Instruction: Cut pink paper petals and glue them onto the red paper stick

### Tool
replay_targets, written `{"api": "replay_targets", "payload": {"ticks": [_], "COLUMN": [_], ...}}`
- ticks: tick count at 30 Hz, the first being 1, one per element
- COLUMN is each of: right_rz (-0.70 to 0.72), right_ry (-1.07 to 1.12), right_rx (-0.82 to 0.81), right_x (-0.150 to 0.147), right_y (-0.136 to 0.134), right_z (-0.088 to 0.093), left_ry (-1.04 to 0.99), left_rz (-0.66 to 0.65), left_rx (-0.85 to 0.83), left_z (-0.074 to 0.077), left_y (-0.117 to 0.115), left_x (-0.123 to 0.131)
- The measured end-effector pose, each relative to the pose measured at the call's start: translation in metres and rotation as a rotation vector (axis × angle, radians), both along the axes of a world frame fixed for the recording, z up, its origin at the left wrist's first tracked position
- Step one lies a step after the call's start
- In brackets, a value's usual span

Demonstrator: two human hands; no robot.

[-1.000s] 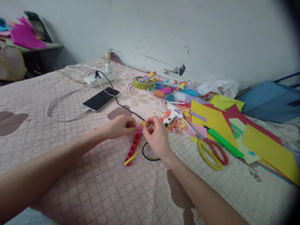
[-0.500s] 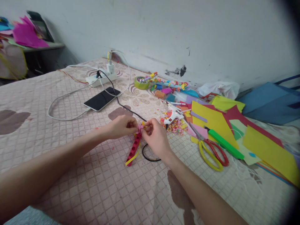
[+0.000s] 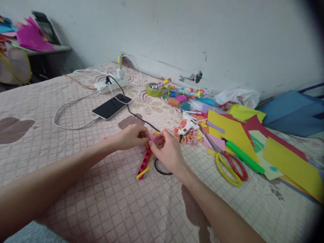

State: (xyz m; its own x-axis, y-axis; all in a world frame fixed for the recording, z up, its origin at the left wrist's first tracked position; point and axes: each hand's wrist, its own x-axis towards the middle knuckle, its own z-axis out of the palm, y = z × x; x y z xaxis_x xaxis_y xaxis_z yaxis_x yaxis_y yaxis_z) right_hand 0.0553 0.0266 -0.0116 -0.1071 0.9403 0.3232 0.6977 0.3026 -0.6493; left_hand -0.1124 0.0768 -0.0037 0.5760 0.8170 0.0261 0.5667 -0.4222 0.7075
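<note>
Bed cover (image 3: pixel 76 189): pink, with small squares. It lies under everything.
Red strip (image 3: pixel 145 162): long and thin, with a row of round holes. It is in the middle of the bed cover, just under the two hands. Its long side runs from near to far. The near end points at the person and a bit left. The far end goes up to the fingers and leans a bit right.
Yellow strip (image 3: pixel 143 171): thin, lying along the near end of the red strip and touching it.
Black cord (image 3: pixel 159 169): makes a loop under the right wrist, just beside the red strip.
Right hand (image 3: pixel 167 152): fingers pressed together on the pink piece at the top of the red strip.
Left hand (image 3: pixel 131 136): fingers pinched together on the same pink piece from the other side. The two hands' fingertips meet.
Pink piece (image 3: pixel 152 137): small and soft-looking, held between both hands.
Scissors (image 3: pixel 227 165): yellow and red handles, lying flat to the right, apart from the hands.
Glue gun (image 3: pixel 187 125): white, just past the right hand, on a pile of tiny paper bits.
Paper sheets (image 3: pixel 227 126): yellow, red and green, spread out on the right.
Phone (image 3: pixel 111 106): dark screen, past the left hand, with a white wire in it.
Tape roll (image 3: pixel 152 89): green, far back, near the wall.
Power strip (image 3: pixel 111 86): white, far back on the left.
</note>
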Motion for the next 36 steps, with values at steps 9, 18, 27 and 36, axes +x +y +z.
{"api": "replay_targets", "payload": {"ticks": [9, 18, 27, 36], "right_rz": [-0.006, -0.016, -0.004, 0.017], "right_ry": [-0.014, -0.004, 0.01, 0.0], "right_rx": [-0.037, -0.061, -0.061, -0.062], "right_x": [0.0011, 0.0025, 0.0011, -0.0006], "right_y": [0.0017, 0.0053, 0.0058, 0.0057], "right_z": [-0.0022, -0.0068, -0.0048, -0.0024], "left_ry": [-0.004, 0.003, 0.019, -0.007], "left_rz": [-0.003, -0.002, 0.005, -0.016], "left_rx": [0.022, 0.019, -0.008, -0.005], "left_z": [-0.0007, 0.0006, 0.0024, 0.0033], "left_y": [0.0003, -0.0004, -0.0019, -0.0025], "left_x": [0.0003, 0.0002, 0.0003, 0.0025]}}
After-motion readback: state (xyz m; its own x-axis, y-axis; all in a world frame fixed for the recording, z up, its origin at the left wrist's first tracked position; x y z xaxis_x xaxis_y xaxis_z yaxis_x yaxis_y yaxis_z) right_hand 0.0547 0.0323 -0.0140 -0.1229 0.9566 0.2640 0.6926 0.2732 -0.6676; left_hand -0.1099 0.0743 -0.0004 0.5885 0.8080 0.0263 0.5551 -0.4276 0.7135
